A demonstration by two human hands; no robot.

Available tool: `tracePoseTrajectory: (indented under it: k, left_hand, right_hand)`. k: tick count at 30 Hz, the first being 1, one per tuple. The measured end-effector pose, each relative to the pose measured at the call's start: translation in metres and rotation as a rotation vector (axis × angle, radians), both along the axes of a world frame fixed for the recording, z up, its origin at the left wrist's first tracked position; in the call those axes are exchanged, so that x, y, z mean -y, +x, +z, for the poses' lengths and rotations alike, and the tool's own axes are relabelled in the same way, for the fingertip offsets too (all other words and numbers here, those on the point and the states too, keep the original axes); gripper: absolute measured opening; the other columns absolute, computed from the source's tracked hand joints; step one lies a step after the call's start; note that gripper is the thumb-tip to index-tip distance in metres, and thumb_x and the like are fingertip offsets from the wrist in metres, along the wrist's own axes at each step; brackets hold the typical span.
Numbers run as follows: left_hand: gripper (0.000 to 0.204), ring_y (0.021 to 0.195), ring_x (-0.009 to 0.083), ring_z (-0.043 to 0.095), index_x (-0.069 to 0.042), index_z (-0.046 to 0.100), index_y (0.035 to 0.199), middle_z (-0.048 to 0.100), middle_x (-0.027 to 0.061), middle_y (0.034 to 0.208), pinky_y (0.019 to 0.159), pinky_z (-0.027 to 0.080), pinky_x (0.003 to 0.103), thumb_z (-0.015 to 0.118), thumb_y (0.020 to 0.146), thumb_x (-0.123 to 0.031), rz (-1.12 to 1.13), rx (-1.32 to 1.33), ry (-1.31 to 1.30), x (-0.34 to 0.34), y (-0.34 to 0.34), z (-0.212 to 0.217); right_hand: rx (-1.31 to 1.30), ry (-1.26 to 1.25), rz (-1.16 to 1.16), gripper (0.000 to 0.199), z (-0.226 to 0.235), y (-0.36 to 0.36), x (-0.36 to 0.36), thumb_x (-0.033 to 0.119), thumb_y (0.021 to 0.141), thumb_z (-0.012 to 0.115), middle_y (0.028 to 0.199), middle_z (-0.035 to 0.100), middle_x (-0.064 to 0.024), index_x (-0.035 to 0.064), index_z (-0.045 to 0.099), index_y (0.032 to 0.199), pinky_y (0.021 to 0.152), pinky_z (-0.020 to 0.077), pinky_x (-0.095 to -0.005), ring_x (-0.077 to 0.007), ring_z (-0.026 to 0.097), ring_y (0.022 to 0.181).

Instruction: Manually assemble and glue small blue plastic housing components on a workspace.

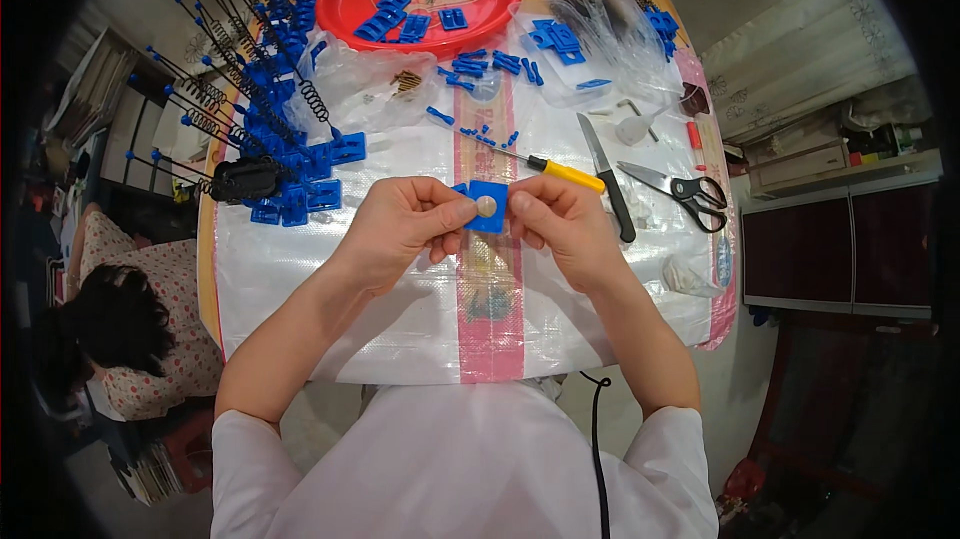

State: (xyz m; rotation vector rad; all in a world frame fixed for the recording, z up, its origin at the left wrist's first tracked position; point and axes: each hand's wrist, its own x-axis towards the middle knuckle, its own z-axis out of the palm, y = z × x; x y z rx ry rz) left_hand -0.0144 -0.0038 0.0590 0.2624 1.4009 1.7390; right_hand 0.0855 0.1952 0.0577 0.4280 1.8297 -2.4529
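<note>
Over the near middle of the table, I hold a flat blue plastic piece (490,223) between both hands. A round pale disc (487,206) shows on its face. My left hand (410,219) pinches the left side, thumb against the disc. At the right edge, my right hand (563,222) is closed with thumb and fingertips on the piece. Just beyond the hands lie small blue plastic bits (484,136) and a screwdriver (565,173) with a yellow and black handle.
To the left stand several blue assemblies (285,144) with upright coil springs. A red basin (340,14) of blue parts sits at the back. Brass-coloured screws (406,82) rest on plastic. On the right are a knife (612,194) and scissors (684,191). Another person (130,319) is at far left.
</note>
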Motion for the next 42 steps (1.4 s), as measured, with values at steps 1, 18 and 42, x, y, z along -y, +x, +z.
tracePoseTrajectory:
  k: [1, 18, 42]
  left_hand:
    - [0.018, 0.054, 0.0111, 0.056, 0.004, 0.066, 0.09, 0.063, 0.0076, 0.067, 0.048, 0.043, 0.022, 0.069, 0.093, -0.014, 0.009, 0.007, -0.001, -0.001, 0.002, -0.002]
    - [0.016, 0.063, 0.0092, 0.059, 0.005, 0.068, 0.1, 0.066, 0.0057, 0.076, 0.053, 0.045, 0.022, 0.064, 0.095, -0.01, -0.053, 0.005, -0.015, 0.002, 0.0, -0.009]
    - [0.018, 0.063, 0.0056, 0.054, 0.003, 0.069, 0.093, 0.069, 0.0052, 0.081, 0.055, 0.042, 0.021, 0.063, 0.096, -0.014, -0.061, -0.066, -0.057, -0.009, 0.004, -0.003]
  right_hand:
    - [0.011, -0.028, 0.022, 0.02, -0.001, 0.0, 0.002, 0.016, 0.096, 0.066, 0.085, 0.066, -0.0031, -0.0024, 0.068, 0.103, 0.062, 0.0437, -0.0201, -0.0062, 0.057, 0.071]
    - [0.155, -0.037, 0.045, 0.014, -0.007, 0.004, 0.001, 0.017, 0.093, 0.07, 0.076, 0.067, -0.0007, 0.0028, 0.071, 0.091, 0.052, 0.04, -0.0169, -0.0031, 0.056, 0.061]
    - [0.002, -0.67, 0.236, 0.038, -0.034, 0.007, -0.001, 0.017, 0.099, 0.061, 0.114, 0.063, -0.0097, 0.0, 0.054, 0.133, 0.08, 0.049, -0.03, -0.0174, 0.06, 0.097]
